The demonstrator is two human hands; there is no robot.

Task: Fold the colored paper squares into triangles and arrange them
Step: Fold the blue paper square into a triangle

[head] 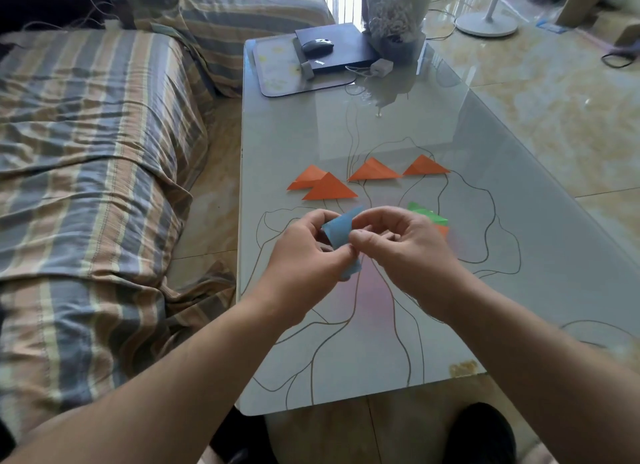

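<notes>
A blue paper square (337, 229), bent over on itself, is held above the glass table (519, 273) between both hands. My left hand (308, 252) pinches its left and lower part; my right hand (401, 242) pinches it at the middle with thumb and fingers. Several folded orange triangles lie in a row beyond the hands: two overlapping at the left (323, 186), one in the middle (374, 171), one at the right (425, 167). A small stack of unfolded sheets, green (427, 214) over orange, lies behind my right hand, partly hidden.
At the table's far end are a mouse pad (277, 68), a dark laptop (346, 48) with a mouse (317, 45) on it, a white charger (381, 67) and a plastic-wrapped bundle (394, 13). A striped sofa (86, 152) runs along the left. A fan base (486, 23) stands on the floor.
</notes>
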